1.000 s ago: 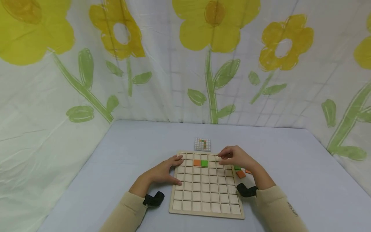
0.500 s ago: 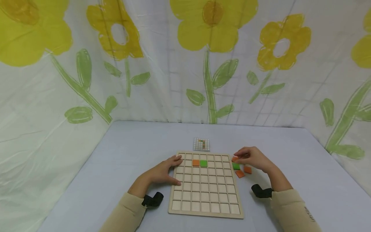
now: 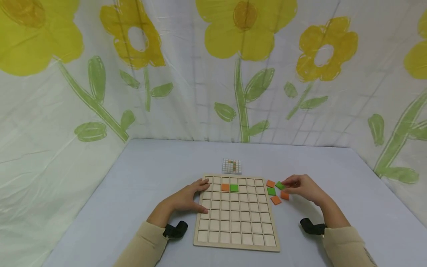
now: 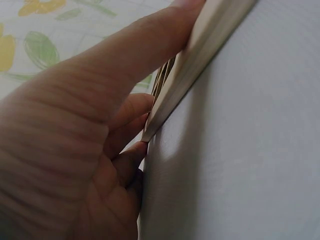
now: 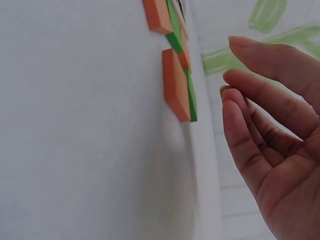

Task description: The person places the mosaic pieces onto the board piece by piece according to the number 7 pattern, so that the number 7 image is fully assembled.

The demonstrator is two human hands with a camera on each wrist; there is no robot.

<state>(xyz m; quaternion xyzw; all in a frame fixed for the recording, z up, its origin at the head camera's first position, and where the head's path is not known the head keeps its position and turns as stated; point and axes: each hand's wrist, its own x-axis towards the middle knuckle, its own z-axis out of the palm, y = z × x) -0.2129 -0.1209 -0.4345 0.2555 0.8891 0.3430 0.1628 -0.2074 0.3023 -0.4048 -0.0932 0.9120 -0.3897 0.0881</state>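
Note:
A wooden grid board (image 3: pixel 230 237) lies on the table; one orange tile (image 3: pixel 225 187) and one green tile (image 3: pixel 234 188) sit side by side in its second row from the far edge. My left hand (image 3: pixel 182 197) rests on the board's left side, thumb and fingers spread along the frame (image 4: pixel 187 70). To the right of the board, my right hand (image 3: pixel 303 188) hovers over a loose green tile (image 3: pixel 279 185). In the right wrist view its thumb and fingers (image 5: pixel 245 135) are bent and apart, with nothing between them, above the orange tile (image 5: pixel 175 85).
Several loose orange and green tiles lie by the board's right edge, including an orange one (image 3: pixel 275 200) nearest me and a green one (image 3: pixel 271 191). Behind the board is a small pattern card (image 3: pixel 231 166) with a coloured grid. A flower-printed curtain (image 3: pixel 186 111) hangs behind the table.
My right hand has moved right, from over the board's far right corner to above the loose tiles, which now show more fully. The left hand has stayed on the board.

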